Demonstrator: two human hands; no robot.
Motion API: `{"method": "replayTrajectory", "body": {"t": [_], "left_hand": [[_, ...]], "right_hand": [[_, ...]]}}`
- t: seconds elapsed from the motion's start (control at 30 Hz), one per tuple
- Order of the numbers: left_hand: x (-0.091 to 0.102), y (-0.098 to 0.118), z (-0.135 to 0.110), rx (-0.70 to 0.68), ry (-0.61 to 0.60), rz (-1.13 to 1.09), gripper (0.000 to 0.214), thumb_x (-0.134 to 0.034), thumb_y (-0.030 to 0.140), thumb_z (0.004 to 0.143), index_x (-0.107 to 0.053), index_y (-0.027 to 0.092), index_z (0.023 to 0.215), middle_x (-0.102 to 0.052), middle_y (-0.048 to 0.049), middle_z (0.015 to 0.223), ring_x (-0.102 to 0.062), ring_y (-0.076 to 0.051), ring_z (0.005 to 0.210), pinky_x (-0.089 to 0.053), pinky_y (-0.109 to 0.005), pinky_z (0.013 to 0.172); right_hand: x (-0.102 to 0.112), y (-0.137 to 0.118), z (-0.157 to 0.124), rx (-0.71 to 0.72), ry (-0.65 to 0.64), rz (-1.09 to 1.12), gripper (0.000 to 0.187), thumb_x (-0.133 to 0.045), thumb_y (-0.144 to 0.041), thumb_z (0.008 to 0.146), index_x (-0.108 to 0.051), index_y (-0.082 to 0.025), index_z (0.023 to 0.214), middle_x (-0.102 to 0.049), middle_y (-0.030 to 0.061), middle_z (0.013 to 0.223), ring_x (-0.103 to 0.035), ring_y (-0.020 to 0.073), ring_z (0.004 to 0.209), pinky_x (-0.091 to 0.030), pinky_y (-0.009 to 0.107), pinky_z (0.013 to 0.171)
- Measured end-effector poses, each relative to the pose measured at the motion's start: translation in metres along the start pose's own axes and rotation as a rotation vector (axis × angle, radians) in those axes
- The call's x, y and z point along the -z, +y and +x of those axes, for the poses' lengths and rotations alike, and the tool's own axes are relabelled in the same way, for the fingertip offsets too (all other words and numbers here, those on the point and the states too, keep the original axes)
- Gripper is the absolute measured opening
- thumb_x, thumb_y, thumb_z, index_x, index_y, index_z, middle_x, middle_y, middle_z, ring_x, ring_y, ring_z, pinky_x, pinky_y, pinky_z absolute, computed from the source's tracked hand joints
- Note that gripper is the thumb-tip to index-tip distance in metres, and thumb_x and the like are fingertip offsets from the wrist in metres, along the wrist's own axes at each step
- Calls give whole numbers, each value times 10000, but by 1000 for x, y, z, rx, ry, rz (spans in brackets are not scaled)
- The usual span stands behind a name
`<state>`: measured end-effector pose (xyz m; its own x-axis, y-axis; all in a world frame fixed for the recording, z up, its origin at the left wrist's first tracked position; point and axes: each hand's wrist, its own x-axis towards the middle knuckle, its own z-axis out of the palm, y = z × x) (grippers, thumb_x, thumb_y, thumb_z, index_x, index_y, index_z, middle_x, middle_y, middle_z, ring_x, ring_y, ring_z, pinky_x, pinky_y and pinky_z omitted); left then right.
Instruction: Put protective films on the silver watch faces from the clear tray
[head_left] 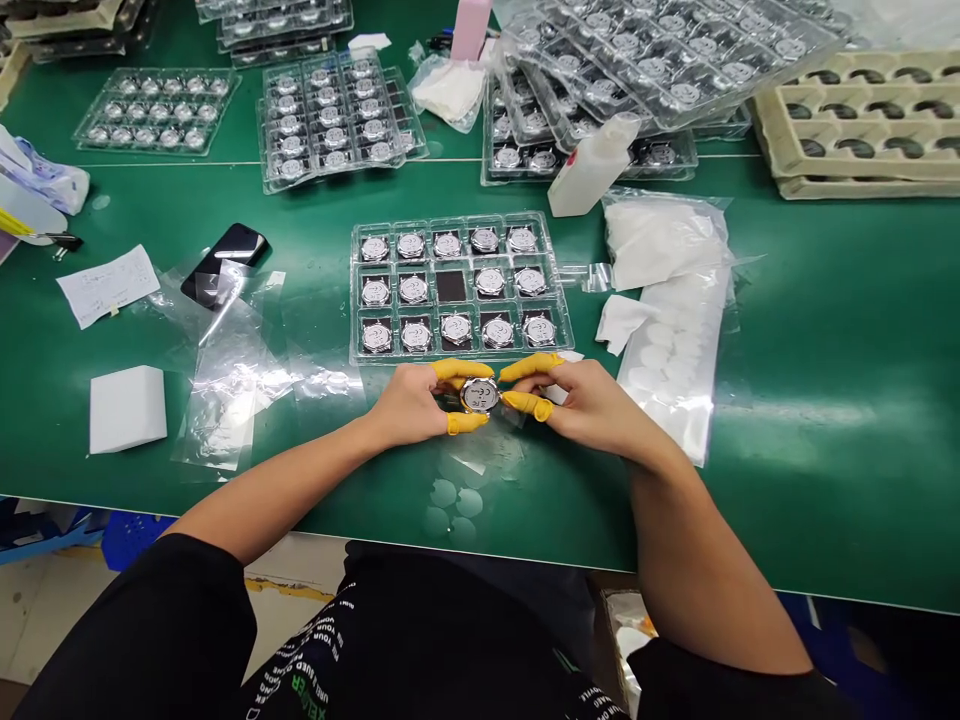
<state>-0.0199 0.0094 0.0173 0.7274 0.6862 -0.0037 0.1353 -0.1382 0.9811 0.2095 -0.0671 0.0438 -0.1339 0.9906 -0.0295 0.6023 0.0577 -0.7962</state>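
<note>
black clothing (420,640) nearest my view. i log left hand (409,405) and right hand (592,405), yellow finger cots (465,369) on both, clamped together on one round silver watch case (480,395), just below the clear blister tray (459,217) on the green bench mat (825,300).

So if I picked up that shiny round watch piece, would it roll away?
The round watch case looks like polished metal, so it is probably heavy for its size. Its round outline means it could roll if stood on edge. The yellow finger cots suggest that its shiny face may mark easily, so it might be delicate.
</note>
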Motion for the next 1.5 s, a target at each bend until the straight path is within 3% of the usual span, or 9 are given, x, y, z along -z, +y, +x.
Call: {"method": "replayTrajectory", "body": {"t": [0.2,0.43,0.57,0.73,0.87,0.97,1.1,1.3,1.5], "left_hand": [[-2,-5,2,158,0,-200,616,-882,214,608,-723,165,1201,-775,-60,919,-730,-165,815,-624,-307,805],[0,4,6,242,1,-345,620,-874,163,619,-696,139,1213,-744,-51,874,-683,-120,751,-588,-254,723],[1,2,6,235,9,-315,601,-873,153,623,-704,142,1200,-742,-51,881,-695,-130,767,-596,-265,741],[-2,-4,3,159,1,-262,580,-868,163,645,-710,165,1203,-767,-80,1007,-733,-163,872,-612,-303,843],[-2,-4,4,190,17,-262,623,-898,163,615,-708,158,1209,-762,-69,938,-733,-169,841,-621,-328,826],[-1,-3,5,239,60,-289,635,-904,155,615,-701,146,1217,-749,-62,898,-722,-155,790,-626,-332,800],[-2,-5,6,228,70,-268,600,-875,156,658,-693,153,1230,-750,-67,920,-721,-150,786,-623,-329,800],[-4,-11,4,175,42,-214,583,-858,166,667,-694,171,1227,-770,-72,983,-750,-185,882,-624,-359,871],[-3,-11,4,172,33,-190,609,-863,153,654,-699,177,1240,-782,-80,1009,-759,-194,895,-636,-361,871]], "right_hand": [[-2,2,0,27,16,-56,159,-678,-374,872,-728,-224,892,-768,54,817,-716,199,708,-549,318,615],[-7,10,-1,150,168,-302,106,-642,-309,876,-721,-247,845,-757,50,826,-656,221,713,-528,394,704],[-8,12,-1,153,192,-337,111,-621,-257,856,-732,-255,860,-779,47,983,-679,231,808,-543,404,740],[-7,11,0,196,175,-361,120,-608,-191,833,-707,-249,868,-739,55,808,-639,229,731,-516,397,673],[0,3,-3,255,188,-321,84,-608,-197,856,-673,-251,860,-740,71,876,-634,257,809,-509,448,736],[4,-8,-6,275,258,-82,79,-660,-318,892,-654,-261,838,-739,82,1082,-642,289,968,-514,506,847],[-12,-15,-8,93,405,328,293,-700,-534,880,-651,-250,827,-696,99,1175,-654,246,924,-546,434,780],[-49,-12,0,-326,306,441,462,-771,-632,768,-710,-222,972,-731,104,1153,-664,233,935,-543,401,814],[-55,-19,1,-431,291,423,513,-735,-684,739,-706,-208,929,-738,93,1028,-652,244,920,-508,434,884]]}}
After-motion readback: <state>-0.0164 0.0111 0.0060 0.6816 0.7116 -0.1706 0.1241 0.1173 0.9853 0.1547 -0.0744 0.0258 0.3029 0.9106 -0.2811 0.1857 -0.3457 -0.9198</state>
